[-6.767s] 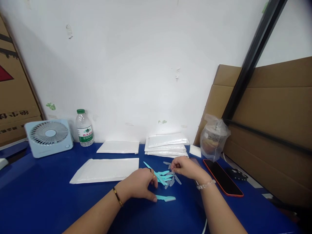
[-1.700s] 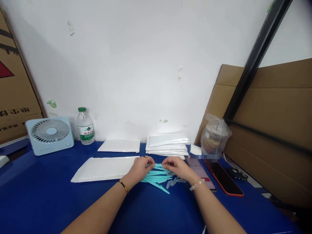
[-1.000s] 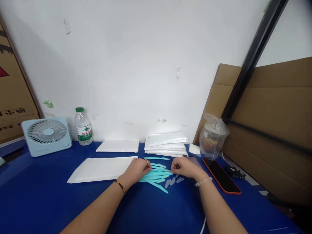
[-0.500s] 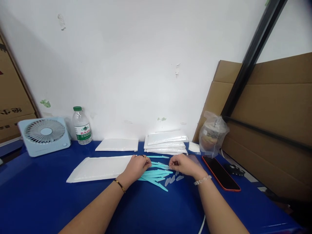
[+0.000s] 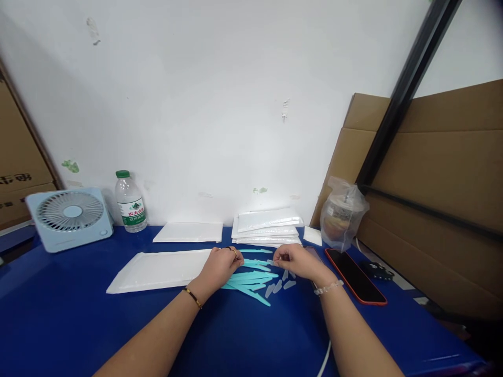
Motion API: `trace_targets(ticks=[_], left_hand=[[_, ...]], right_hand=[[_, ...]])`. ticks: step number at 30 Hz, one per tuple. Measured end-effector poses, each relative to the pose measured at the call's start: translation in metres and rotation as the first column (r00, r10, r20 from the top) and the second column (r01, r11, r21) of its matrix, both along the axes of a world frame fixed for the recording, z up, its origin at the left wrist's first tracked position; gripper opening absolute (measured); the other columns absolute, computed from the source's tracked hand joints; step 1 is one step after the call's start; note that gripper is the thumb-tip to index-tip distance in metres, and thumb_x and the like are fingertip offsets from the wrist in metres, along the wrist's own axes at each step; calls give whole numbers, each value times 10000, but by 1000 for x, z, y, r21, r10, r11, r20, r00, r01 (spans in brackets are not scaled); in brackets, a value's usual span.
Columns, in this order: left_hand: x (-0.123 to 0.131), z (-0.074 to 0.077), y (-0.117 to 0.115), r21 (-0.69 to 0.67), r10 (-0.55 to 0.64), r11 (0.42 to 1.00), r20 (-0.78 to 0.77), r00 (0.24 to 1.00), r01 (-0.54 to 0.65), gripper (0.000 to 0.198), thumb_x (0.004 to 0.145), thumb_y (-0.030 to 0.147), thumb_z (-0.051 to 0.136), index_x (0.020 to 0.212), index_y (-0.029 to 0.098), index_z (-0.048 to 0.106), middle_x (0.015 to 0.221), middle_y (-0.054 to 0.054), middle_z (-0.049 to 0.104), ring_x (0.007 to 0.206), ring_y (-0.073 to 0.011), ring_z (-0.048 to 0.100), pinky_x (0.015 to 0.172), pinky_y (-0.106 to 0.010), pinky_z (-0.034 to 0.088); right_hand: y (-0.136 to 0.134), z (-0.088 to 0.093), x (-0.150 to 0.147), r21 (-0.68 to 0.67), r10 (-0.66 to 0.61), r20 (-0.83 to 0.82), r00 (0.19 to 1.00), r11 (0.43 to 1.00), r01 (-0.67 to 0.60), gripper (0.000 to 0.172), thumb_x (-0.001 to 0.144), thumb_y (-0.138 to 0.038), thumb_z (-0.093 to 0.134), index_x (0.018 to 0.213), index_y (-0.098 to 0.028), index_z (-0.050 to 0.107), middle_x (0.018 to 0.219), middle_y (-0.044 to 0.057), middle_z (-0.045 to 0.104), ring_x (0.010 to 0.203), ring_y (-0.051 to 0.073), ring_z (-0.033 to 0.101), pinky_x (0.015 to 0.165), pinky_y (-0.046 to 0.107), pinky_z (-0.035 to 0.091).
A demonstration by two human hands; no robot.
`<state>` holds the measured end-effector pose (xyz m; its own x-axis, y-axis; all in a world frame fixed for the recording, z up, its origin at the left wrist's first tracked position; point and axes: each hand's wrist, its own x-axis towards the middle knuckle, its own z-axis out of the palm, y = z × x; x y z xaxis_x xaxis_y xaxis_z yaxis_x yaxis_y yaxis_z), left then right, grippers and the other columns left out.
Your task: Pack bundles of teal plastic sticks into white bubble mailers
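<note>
My left hand (image 5: 223, 266) is closed in a pinch on a teal eyebrow razor (image 5: 257, 262), whose far end points right. Facing it, my right hand (image 5: 293, 260) pinches a small clear blade cap (image 5: 271, 262) at the razor's tip; I cannot tell whether the cap is on or just off the blade. Several more teal razors (image 5: 251, 285) lie fanned out beneath and beside my left hand. Several loose translucent caps (image 5: 277, 286) are scattered below my right hand. A white padded envelope (image 5: 157, 271) lies to the left, its right end partly covered by my left hand.
Behind are a stack of white packets (image 5: 267, 230) and one flat white packet (image 5: 188, 232). At left stand a blue fan (image 5: 73, 217) and a water bottle (image 5: 131, 207). On the right are a phone (image 5: 356, 277), a bagged drink cup (image 5: 341, 217) and cardboard (image 5: 444, 173).
My right hand has shifted slightly, drawing the cap a little away from my left hand at the razor's tip. The view has moved slightly; the scattered caps and razors lie as before.
</note>
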<state>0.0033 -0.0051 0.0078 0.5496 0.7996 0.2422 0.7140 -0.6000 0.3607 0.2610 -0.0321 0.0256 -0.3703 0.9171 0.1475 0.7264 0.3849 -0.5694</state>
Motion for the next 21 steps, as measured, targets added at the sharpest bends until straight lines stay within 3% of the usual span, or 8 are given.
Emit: trace_targets(ticks=[11, 16, 21], left_hand=[[2, 2, -1, -2, -14, 1000, -8, 1000, 14, 263, 884, 313, 404, 814, 214, 636, 871, -15, 664, 816, -163, 575, 754, -293, 354], [2, 1, -4, 65, 49, 996, 54, 997, -53, 213, 809, 356, 545, 980, 251, 618, 1043, -22, 630, 1006, -213, 527, 829, -325, 353], [4, 5, -13, -94, -89, 992, 10, 996, 89, 203, 763, 406, 580, 863, 242, 646, 909, -12, 650, 876, -190, 569, 776, -291, 378]], right_hand=[[1, -4, -15, 13, 23, -25, 999, 1000, -22, 171, 803, -302, 555, 795, -183, 677, 707, 22, 635, 603, 133, 538, 533, 220, 393], [5, -6, -7, 68, -84, 10, 996, 994, 83, 153, 779, -227, 548, 810, -195, 694, 782, 28, 668, 688, 153, 575, 601, 237, 415], [4, -5, 20, -132, -63, 96, 993, 988, 76, 161, 637, -171, 664, 790, -199, 707, 713, 8, 648, 628, 143, 568, 558, 222, 416]])
